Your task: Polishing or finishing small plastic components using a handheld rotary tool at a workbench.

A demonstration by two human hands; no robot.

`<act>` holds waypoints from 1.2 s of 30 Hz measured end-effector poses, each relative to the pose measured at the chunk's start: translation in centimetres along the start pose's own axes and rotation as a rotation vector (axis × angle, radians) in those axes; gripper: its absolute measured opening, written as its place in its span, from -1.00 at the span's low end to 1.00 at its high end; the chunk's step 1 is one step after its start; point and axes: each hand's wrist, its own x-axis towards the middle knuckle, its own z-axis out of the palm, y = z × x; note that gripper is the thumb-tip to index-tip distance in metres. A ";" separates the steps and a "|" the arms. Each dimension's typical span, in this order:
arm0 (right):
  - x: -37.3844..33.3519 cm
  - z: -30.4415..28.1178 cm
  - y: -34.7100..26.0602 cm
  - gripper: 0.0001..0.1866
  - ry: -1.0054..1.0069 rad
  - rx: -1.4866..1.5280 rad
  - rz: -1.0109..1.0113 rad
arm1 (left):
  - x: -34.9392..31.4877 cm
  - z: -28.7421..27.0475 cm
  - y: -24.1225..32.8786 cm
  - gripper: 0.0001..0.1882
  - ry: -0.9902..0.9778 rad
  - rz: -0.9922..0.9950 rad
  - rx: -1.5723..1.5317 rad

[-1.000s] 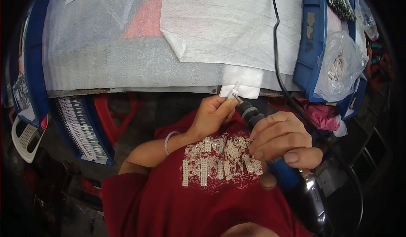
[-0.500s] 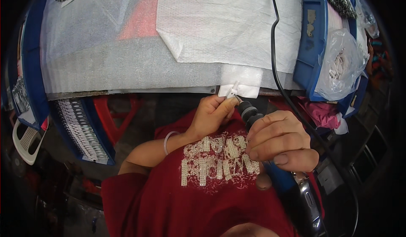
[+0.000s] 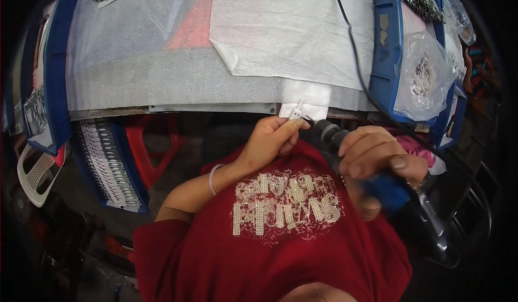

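Observation:
At the near edge of the worktable, my left hand pinches a small white plastic piece between thumb and fingers. The piece has a narrow prong and small dark holes, and it rests against a white pad folded over the edge. To its right, my right hand is wrapped round a corded electric screwdriver with a blue and black body. The tool is tilted, its tip pointing up and left toward the piece, a short gap apart from it. Motion blurs the tool's body and part of the hand.
A black cord runs across the table's right side. White foam sheeting covers the tabletop. Blue bins with metal parts and a clear plastic bag stand at right. Another blue bin and a red stool are below left.
My right hand has drawn the electric screwdriver back to the right, its tip now away from the white piece. My left hand keeps its pinch at the table edge. The whole view has shifted slightly.

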 end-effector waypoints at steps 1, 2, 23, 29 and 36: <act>0.1 0.1 -0.4 -0.38 0.037 -0.002 0.011 | -0.1 -0.4 -0.1 -0.69 -0.039 0.002 -0.028; 0.1 0.1 -0.5 -0.38 0.040 0.006 0.003 | -0.3 -0.7 -0.1 -0.66 -0.079 0.002 -0.057; 0.0 -1.4 -0.6 -0.37 0.118 0.004 0.026 | -4.5 -10.3 26.0 -0.76 0.389 1.043 0.879; 0.4 -1.7 -1.7 -0.36 0.120 -0.001 0.156 | -0.7 -17.9 39.1 -0.80 0.497 0.991 1.171; 2.1 -2.0 -1.5 -0.37 0.091 -0.051 0.211 | 2.3 -21.5 45.8 -0.80 0.442 0.674 1.453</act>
